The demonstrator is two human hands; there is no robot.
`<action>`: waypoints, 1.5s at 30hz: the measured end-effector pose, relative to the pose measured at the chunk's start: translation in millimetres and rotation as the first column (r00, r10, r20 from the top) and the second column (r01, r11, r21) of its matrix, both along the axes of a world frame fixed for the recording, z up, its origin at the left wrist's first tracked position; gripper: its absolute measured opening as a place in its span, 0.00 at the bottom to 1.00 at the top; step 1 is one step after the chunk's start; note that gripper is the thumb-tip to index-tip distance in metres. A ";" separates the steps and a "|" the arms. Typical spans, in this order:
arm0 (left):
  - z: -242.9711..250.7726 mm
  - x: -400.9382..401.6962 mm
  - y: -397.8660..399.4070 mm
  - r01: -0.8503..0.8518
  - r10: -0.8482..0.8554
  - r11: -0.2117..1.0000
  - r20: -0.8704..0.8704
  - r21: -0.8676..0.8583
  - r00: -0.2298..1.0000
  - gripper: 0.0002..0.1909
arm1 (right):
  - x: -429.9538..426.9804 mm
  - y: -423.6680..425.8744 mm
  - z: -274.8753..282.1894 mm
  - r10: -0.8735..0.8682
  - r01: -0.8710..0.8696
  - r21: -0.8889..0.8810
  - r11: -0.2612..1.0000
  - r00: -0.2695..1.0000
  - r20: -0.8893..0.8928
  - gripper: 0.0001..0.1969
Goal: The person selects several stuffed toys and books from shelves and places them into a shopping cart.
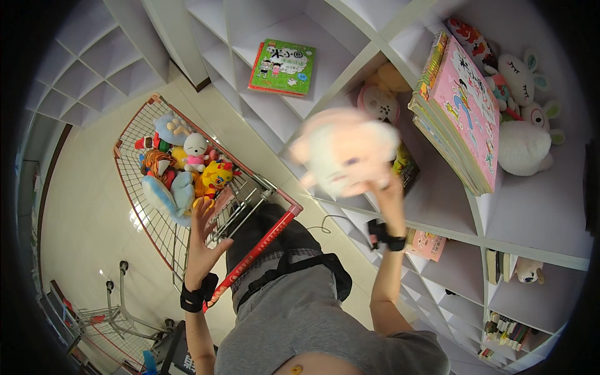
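My right hand point(389, 192) grips a pink and white plush toy point(347, 154), blurred by motion, in front of the white shelf unit. My left hand point(204, 246) is spread, palm inward, with nothing in it, over the near end of a wire shopping cart point(136, 197) with a red handle point(253, 255). Inside the cart lies a pile of plush toys: a white one in a pink top point(195, 152), a yellow one point(218, 177), a tiger-striped one point(159, 165), and a light blue one point(172, 129).
A green book point(286, 68) lies on one shelf. Pink-covered books point(461, 112) stack beside white rabbit plush toys point(518, 84) to the right. Another plush toy point(378, 101) sits in a cubby behind the held one. A second cart point(108, 328) stands at lower left.
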State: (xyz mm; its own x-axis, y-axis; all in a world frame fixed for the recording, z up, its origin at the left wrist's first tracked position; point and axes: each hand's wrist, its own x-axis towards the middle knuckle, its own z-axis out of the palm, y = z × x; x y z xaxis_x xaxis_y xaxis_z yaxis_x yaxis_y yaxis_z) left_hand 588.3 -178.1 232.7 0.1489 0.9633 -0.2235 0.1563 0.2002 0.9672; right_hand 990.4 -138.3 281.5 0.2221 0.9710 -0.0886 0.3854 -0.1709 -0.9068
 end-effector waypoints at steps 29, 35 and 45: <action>-92.9 -46.0 -40.5 -0.218 0.249 0.968 -0.537 0.122 0.806 0.28 | 193.0 181.9 -106.8 0.103 0.126 -0.217 0.968 0.588 0.802 0.14; -84.2 -36.4 -42.4 -0.237 0.260 0.965 -0.546 0.115 0.796 0.25 | 203.3 189.0 -118.8 0.187 0.097 -0.299 0.949 0.591 0.785 0.15; -78.9 -40.3 -44.9 -0.298 0.317 0.947 -0.492 0.119 0.811 0.20 | 187.7 222.7 -94.0 -0.239 0.063 0.255 0.965 0.615 0.752 0.18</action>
